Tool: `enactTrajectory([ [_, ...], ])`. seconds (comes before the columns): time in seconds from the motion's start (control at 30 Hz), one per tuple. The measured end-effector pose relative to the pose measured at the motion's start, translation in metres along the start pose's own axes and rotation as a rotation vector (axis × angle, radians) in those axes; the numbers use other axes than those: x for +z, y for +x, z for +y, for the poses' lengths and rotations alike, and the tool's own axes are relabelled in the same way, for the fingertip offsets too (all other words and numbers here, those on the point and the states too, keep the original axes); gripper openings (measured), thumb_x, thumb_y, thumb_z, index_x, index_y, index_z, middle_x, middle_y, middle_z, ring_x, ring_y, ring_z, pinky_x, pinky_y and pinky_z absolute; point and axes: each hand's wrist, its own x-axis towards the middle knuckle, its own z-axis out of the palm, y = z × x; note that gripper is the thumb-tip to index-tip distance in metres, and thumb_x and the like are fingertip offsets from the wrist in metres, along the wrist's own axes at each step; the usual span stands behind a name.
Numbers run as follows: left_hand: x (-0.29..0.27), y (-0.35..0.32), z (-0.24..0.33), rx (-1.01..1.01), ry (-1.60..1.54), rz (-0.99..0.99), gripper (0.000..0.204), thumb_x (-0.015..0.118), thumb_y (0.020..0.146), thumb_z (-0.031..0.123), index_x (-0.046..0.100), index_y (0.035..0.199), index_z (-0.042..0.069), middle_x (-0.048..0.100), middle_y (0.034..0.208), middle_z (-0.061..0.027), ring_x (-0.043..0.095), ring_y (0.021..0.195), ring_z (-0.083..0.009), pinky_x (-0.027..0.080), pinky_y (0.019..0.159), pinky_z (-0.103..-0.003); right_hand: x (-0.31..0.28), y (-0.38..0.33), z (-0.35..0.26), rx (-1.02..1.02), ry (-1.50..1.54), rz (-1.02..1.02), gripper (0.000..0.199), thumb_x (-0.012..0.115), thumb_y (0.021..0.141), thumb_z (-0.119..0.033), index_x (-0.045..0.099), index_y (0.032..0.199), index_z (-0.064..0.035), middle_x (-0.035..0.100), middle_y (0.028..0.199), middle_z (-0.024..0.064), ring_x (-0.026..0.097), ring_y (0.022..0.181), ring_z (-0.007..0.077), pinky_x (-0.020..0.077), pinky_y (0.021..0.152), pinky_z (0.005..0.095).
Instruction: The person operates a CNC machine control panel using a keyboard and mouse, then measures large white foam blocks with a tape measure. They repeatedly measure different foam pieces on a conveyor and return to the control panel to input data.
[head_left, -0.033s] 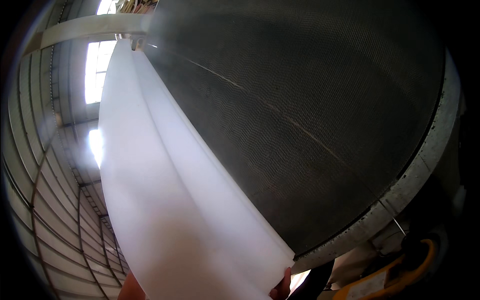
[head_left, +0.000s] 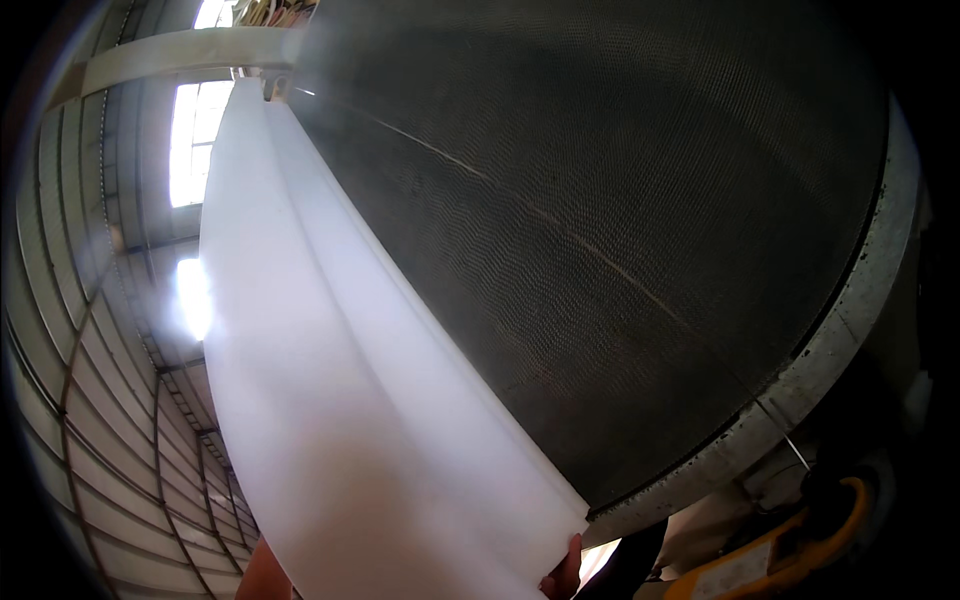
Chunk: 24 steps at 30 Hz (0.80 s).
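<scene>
A large white sheet point(head_left: 350, 370), smooth and lightly folded along its length, runs from the top left down to the bottom of the head view. At its lower right corner, my right hand point(head_left: 565, 572) has its fingers closed round the edge. Skin of my left arm point(head_left: 262, 574) shows at the sheet's lower left edge; the sheet hides the rest, and the left fingers cannot be seen. Along its right side the sheet borders a wide dark bed point(head_left: 640, 200) with a fine mesh-like texture. A thin pale line crosses that bed lengthwise.
A grey metal rim point(head_left: 800, 385) bounds the bed on the right. A pale beam point(head_left: 190, 55) spans the top left, near the sheet's far end. Something yellow and black with a white label point(head_left: 735, 575) lies lower right. Ribbed wall panels point(head_left: 90, 400) and bright windows stand left.
</scene>
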Motion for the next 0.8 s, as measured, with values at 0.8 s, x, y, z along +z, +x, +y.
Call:
enactTrajectory([
  [0.8,-0.028,-0.003,-0.014,0.068,0.14,0.052,0.037,0.051,0.084,0.003,0.055,0.12,0.0,0.057,0.127,-0.0137,0.057,0.109,-0.0216,0.05,0.096,-0.034,-0.03,-0.015,-0.009,0.112,0.04,-0.097,0.05,0.055,0.082,-0.004,0.054,0.132,0.0054,0.069,0.106,0.0158,0.069,0.092,0.0244,0.0549,0.083,0.0353],
])
